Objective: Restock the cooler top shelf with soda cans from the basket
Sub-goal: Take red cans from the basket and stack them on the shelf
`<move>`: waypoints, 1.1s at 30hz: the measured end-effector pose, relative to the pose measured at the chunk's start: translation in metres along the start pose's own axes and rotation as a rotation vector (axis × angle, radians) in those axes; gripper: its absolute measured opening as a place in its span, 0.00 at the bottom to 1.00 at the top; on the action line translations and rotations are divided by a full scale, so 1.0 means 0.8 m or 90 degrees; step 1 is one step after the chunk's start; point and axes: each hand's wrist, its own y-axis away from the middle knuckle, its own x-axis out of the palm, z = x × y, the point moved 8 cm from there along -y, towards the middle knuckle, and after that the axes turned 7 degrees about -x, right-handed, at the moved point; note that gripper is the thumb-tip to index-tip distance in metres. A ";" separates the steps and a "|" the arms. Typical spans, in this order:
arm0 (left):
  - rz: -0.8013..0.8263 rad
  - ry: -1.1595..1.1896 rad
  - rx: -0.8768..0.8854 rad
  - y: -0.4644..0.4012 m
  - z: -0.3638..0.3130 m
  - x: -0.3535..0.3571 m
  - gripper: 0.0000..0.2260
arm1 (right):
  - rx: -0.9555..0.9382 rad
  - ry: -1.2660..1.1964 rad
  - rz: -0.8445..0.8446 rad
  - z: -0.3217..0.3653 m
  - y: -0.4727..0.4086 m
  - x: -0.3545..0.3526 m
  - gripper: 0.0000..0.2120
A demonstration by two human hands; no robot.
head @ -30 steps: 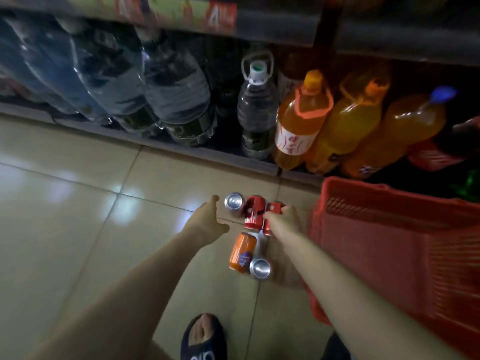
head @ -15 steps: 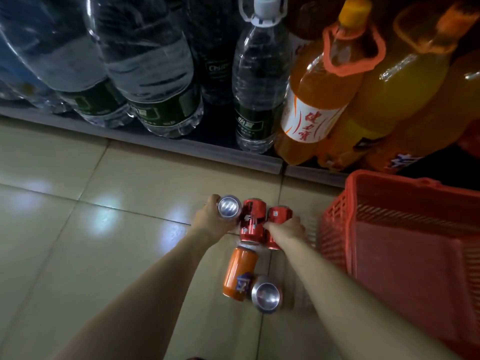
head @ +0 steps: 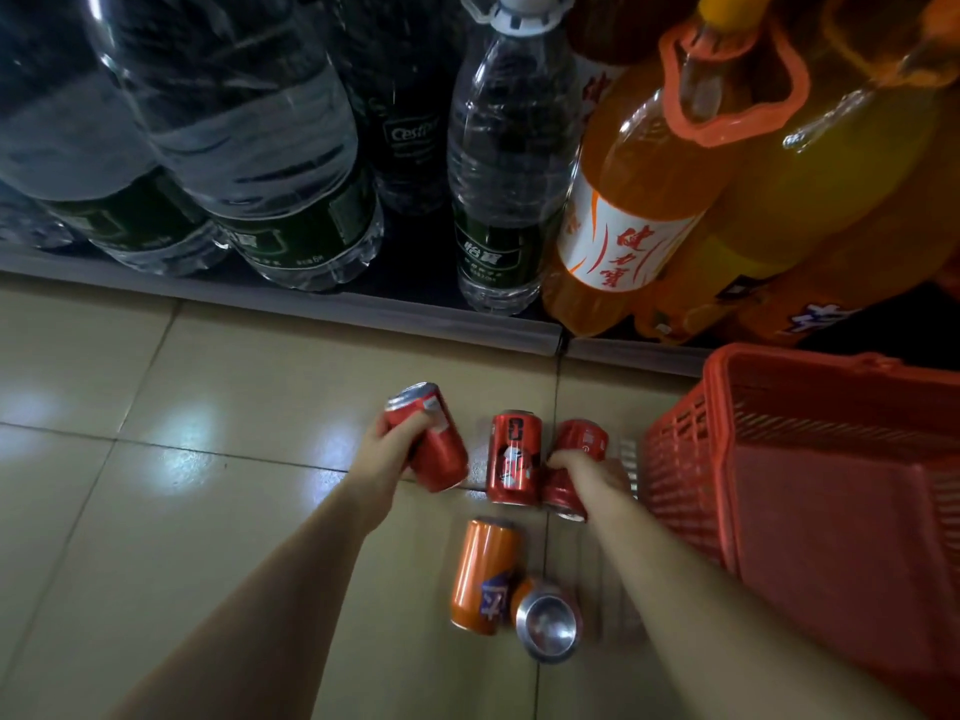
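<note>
Several soda cans lie on the tiled floor beside a red plastic basket (head: 810, 459). My left hand (head: 387, 452) is closed around a red can (head: 436, 444), tilted and lifted off the floor. My right hand (head: 592, 472) grips another red can (head: 574, 459) close to the basket. Between them a third red can (head: 513, 459) lies on the floor. Nearer to me lie an orange can (head: 480, 576) and a can showing its silver end (head: 549, 621).
A low shelf edge (head: 363, 317) runs across the far side. On it stand large water bottles (head: 244, 148), a smaller water bottle (head: 511, 163) and big orange drink bottles (head: 639, 200). Bare floor tiles (head: 130, 485) spread to the left.
My left hand has picked up a red can and tilted it off the floor. My right hand has settled onto the red can by the basket. The camera has moved closer to the shelf.
</note>
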 end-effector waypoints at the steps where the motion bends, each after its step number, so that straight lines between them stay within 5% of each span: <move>1: 0.008 0.019 -0.035 -0.001 0.003 0.001 0.14 | 0.008 -0.055 0.028 0.002 0.005 0.006 0.14; 5: 0.049 0.039 -0.134 0.007 0.012 0.020 0.08 | 0.009 -0.193 0.111 0.005 0.008 0.031 0.32; 12: 0.184 -0.034 -0.196 0.016 0.044 0.063 0.27 | 0.041 -0.237 0.242 -0.001 0.033 0.067 0.22; 16: 0.167 -0.008 -0.194 0.016 0.048 0.070 0.28 | 0.034 -0.263 0.272 0.004 0.041 0.080 0.21; 22: 0.160 -0.007 -0.125 0.028 0.013 0.071 0.20 | -0.074 -0.217 0.304 0.046 0.049 0.075 0.37; 28: 0.157 -0.017 -0.034 0.097 -0.063 0.081 0.33 | -0.216 -0.226 0.324 0.135 0.125 0.034 0.30; 33: 0.154 -0.013 0.027 0.235 -0.153 0.080 0.29 | -0.284 -0.202 0.361 0.205 0.269 -0.019 0.30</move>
